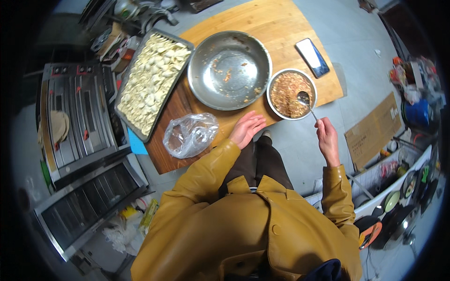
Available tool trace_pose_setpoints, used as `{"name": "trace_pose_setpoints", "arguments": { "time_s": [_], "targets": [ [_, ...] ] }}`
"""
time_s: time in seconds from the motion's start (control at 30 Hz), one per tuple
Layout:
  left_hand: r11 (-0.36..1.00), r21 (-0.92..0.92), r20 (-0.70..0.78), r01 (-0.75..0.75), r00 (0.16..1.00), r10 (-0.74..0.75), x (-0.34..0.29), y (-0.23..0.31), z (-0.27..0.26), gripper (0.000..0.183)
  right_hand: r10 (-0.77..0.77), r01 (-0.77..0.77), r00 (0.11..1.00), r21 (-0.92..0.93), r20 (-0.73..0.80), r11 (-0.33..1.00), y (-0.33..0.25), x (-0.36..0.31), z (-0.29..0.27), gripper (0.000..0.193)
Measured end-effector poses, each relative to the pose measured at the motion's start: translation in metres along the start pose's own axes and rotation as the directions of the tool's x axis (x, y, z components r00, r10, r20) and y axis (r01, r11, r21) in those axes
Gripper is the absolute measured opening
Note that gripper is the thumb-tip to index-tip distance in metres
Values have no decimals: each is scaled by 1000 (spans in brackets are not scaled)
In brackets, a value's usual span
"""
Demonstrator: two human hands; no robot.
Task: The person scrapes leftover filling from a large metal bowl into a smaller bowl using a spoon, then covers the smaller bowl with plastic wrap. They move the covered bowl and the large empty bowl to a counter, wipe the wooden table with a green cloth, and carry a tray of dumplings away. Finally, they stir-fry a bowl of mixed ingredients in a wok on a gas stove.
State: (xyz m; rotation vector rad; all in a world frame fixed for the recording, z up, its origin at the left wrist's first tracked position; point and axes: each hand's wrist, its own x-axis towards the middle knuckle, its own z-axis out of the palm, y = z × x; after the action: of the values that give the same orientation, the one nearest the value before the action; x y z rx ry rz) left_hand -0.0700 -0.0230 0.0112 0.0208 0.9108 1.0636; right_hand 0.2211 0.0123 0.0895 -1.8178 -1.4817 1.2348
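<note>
I take the wide basin point(206, 70) as the reference for all positions; it is round, of polished metal, with sloping walls and reddish-brown scraps stuck to its inner surface.

Right hand point(327, 138): located to the right of the basin and nearer the wearer. Thumb and fingers are closed on the handle end of a metal spoon point(304, 97). The spoon's shiny oval head rests in a coarse, moist, orange-brown filling point(287, 88).

The filling occupies a small round bowl point(273, 108) with a pale, smooth rim, just beside the basin on its right, nearer side.

Left hand point(246, 129): located on the near side of the basin, slightly right of its centre. Fingers are extended and lie together; I see nothing in them. I cannot tell whether the hand touches the wooden table point(281, 28) under the basin.

Left of the basin: a dark rectangular tray point(171, 92), tilted in plan, densely covered with pale, folded dough pieces point(154, 79). Near-left of the basin: a crumpled, transparent plastic bag point(191, 136). Right of the basin, beyond the bowl: a flat, glossy phone point(312, 57).
</note>
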Motion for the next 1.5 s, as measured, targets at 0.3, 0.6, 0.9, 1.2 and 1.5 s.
{"name": "trace_pose_setpoints", "arguments": {
  "time_s": [0.3,0.6,0.9,1.2,1.5],
  "targets": [
    [979,-155,-87,-136,989,123,-1,83,-41,59,9,-19,998,171,64,985,-42,-3,27,28],
    [959,206,-215,-197,947,240,-11,105,-2,49,-228,222,969,79,90,972,-93,10,46,25],
    [694,710,-68,-117,970,234,-79,163,84,38,-707,694,686,-449,172,563,-156,52,15,12],
    [481,874,98,-62,994,-51,-95,175,139,44,-805,723,276,-666,525,-186,-200,97,-24,8],
    [353,924,197,-148,975,-106,-112,181,167,57,-504,575,605,-776,617,-260,-129,54,-70,13]
  ]
}}
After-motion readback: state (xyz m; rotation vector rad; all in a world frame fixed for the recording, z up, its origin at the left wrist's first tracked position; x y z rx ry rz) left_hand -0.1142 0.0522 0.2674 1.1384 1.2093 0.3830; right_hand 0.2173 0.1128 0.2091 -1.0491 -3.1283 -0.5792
